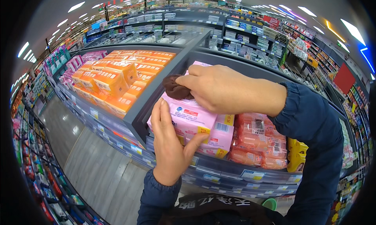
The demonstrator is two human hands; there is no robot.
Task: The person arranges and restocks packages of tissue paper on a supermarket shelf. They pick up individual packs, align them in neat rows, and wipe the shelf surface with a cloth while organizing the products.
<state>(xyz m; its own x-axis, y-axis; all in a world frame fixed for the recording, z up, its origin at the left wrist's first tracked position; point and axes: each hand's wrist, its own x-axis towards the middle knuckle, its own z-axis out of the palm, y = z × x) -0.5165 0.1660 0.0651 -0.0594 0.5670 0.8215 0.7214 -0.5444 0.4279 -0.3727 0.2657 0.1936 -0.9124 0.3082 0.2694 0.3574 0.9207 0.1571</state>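
Note:
My right hand [216, 88] grips a bunched dark brown cloth [177, 87]. It presses the cloth on the top of a pink plastic-wrapped pack [194, 115], near its far left corner. My left hand [169, 148] is spread along the near side of that same pack, fingers on its left part and thumb by a yellow patch, steadying it. Beneath and beside it sit more pink packs [220, 138] of the same kind, one with a barcode. My right forearm covers part of the shelf behind.
A dark grey divider [158, 84] separates the pink packs from orange packs [110, 81] on the left. Clear-wrapped reddish packs [258, 142] and yellow packs [296, 154] lie to the right. Price tags [252, 174] line the shelf front. A green basin [269, 204] stands on the floor below.

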